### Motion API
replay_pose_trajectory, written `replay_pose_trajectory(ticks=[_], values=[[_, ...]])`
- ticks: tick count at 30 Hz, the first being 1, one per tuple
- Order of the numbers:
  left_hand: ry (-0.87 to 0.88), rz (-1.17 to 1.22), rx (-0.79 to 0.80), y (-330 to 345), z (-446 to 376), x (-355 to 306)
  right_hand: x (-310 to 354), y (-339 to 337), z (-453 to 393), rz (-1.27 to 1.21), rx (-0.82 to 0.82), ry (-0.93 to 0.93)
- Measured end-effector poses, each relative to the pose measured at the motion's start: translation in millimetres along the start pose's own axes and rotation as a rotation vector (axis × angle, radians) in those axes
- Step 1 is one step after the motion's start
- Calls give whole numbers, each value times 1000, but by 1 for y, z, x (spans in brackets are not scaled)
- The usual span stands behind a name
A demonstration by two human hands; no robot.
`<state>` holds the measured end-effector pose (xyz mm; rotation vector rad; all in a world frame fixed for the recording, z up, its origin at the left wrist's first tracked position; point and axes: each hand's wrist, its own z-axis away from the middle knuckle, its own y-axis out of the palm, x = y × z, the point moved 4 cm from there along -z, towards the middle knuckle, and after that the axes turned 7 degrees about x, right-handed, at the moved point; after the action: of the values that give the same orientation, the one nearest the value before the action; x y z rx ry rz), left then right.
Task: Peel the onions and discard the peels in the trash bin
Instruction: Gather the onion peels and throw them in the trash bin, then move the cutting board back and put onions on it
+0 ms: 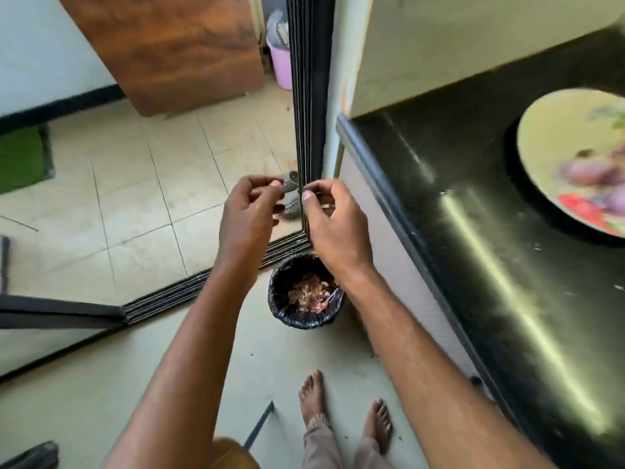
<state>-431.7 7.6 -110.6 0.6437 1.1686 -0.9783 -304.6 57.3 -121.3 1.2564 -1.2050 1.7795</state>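
Observation:
My left hand (247,214) and my right hand (334,225) hover close together over the floor, just beyond a small trash bin (280,313) lined with a black bag. Both hands have curled fingers with thumb pressed to fingertips. I can make out no peel or onion between them. Onion peels (309,292) lie inside the bin. Blurred purple onions (588,172) sit on a pale plate (548,147) on the counter at the right, well away from both hands.
A black stone counter (473,198) runs along the right. A black sliding-door frame (306,96) stands straight ahead, with a pink bucket (280,62) and a wooden door (169,45) beyond. A green mat (20,157) lies far left. My bare feet (311,397) stand behind the bin.

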Motion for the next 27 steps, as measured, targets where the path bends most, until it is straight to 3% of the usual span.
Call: replay_pose_trajectory(ticks=[10, 19, 27], values=[[110, 7, 170, 32, 81, -170, 159, -104, 66, -130, -230, -62], [245, -61, 493, 159, 130, -244, 186, -234, 123, -121, -543, -87], [235, -140, 716, 265, 170, -251, 158, -328, 180, -127, -810, -29]])
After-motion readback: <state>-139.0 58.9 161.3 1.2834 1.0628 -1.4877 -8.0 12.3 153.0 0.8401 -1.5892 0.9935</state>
